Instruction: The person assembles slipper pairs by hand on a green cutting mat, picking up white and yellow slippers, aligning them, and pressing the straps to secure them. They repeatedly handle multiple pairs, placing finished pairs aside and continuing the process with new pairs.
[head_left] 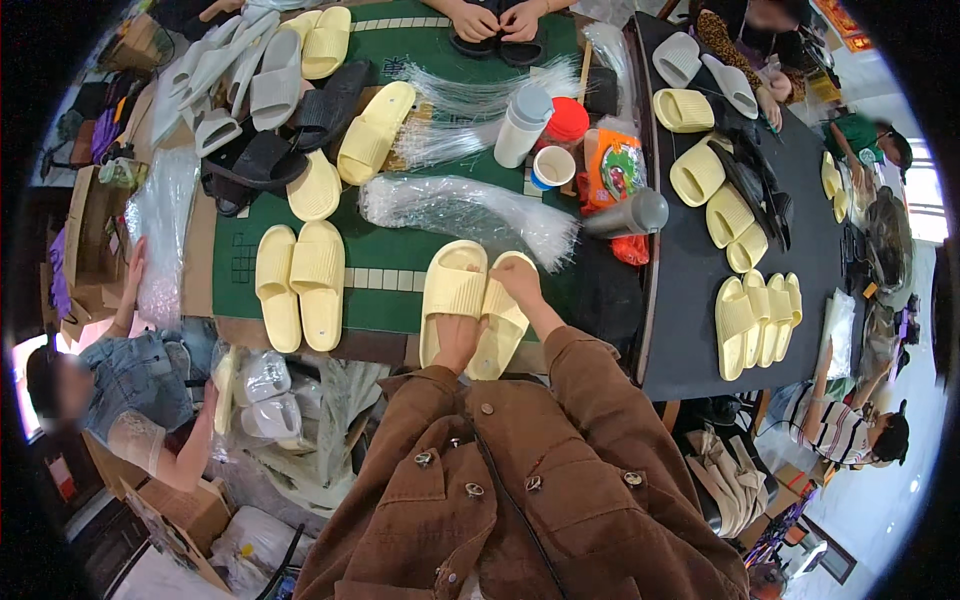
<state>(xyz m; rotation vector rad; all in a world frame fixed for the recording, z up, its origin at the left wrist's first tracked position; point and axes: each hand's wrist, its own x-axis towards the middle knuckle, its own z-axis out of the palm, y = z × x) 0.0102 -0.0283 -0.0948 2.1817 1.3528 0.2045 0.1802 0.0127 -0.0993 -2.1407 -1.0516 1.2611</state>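
Observation:
Two pale yellow slide slippers (pixel 455 290) lie side by side at the table's near edge, in front of me. My left hand (pixel 457 338) reaches into the left one, its fingers running under the ribbed strap and mostly hidden. Over the strap of the right slipper (pixel 500 335), my right hand (pixel 516 282) is closed, fingertips pinched together at the strap's inner side; anything between them is too small to make out. Just beyond the slippers lies a bundle of clear plastic strands (pixel 470 215). Another yellow pair (pixel 300 285) rests to the left.
Further bundles of strands (pixel 490 90), a grey-lidded bottle (pixel 523 125), a paper cup (pixel 553 168), a red-lidded jar (pixel 568 120) and a lying tumbler (pixel 628 214) crowd the middle. Grey slippers (pixel 275 85) pile up far left. Co-workers sit around; yellow slippers (pixel 735 320) line the dark right-hand table.

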